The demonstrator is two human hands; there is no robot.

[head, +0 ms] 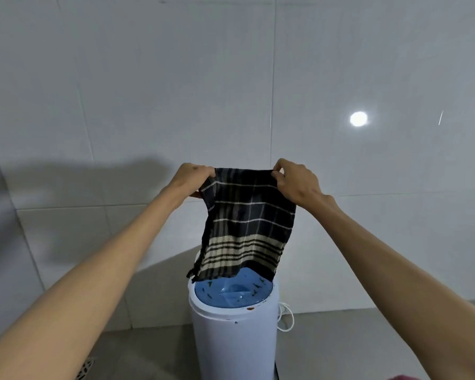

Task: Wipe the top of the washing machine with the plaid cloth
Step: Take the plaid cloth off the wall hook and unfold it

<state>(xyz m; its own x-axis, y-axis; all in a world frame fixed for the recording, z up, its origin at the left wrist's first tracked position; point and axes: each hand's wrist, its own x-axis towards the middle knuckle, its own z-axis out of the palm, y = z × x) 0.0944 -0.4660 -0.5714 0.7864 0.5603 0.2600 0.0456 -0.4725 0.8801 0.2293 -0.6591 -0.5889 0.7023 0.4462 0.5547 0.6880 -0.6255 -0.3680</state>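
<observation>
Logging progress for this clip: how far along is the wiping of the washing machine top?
Done: the cloth is picked up. In hand: the left hand and right hand each pinch a top corner, holding it spread and hanging above the washing machine. Left: all the wiping; dark specks on the blue lid and a brown spot on its white rim remain.

Black-and-cream plaid cloth (247,223), blue lid (231,293)

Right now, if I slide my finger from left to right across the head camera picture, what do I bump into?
Floor drain → left hand → plaid cloth → right hand → light glare on the wall.
</observation>
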